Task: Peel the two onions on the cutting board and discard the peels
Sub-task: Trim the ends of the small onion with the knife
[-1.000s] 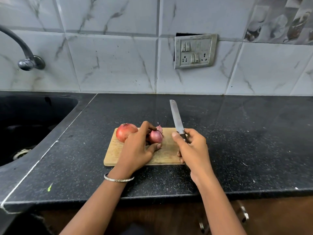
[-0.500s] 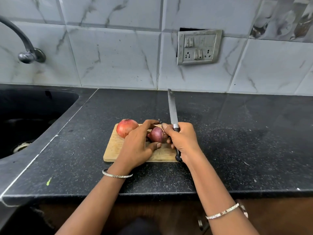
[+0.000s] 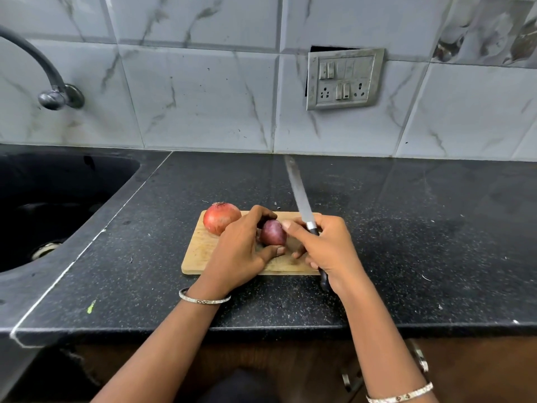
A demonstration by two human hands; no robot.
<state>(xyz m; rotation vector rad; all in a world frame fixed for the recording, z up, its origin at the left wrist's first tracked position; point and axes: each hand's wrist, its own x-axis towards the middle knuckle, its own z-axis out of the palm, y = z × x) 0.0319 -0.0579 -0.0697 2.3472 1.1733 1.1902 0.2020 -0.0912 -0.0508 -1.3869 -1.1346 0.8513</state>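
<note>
Skin on the bigger reddish onion (image 3: 220, 218) looks dry and whole. It sits at the far left corner of the wooden cutting board (image 3: 199, 254), which lies on the black speckled surface (image 3: 421, 251) near its front edge. The onion's right flank is hidden behind the knuckles of the left hand (image 3: 236, 253), so I cannot tell whether the two touch.

That left hand curls round the smaller purple onion (image 3: 271, 234) at the middle of the board, fingers over its top and thumb below. Only the onion's near right face shows; its far side and base are covered.

The right hand (image 3: 329, 248) is wrapped round the handle of a knife (image 3: 299, 196), blade pointing up and away toward the wall. Most of the handle is buried in the fist, with just the metal collar and the dark butt end showing. The right thumb tip lies at the purple onion's upper right, but I cannot make out whether it presses or catches any skin. The board's right part is lost under this hand.

Off to the left a dark sink (image 3: 66, 199) runs out of view, and the tap (image 3: 55, 94) above it is cut off at the spout.
</note>
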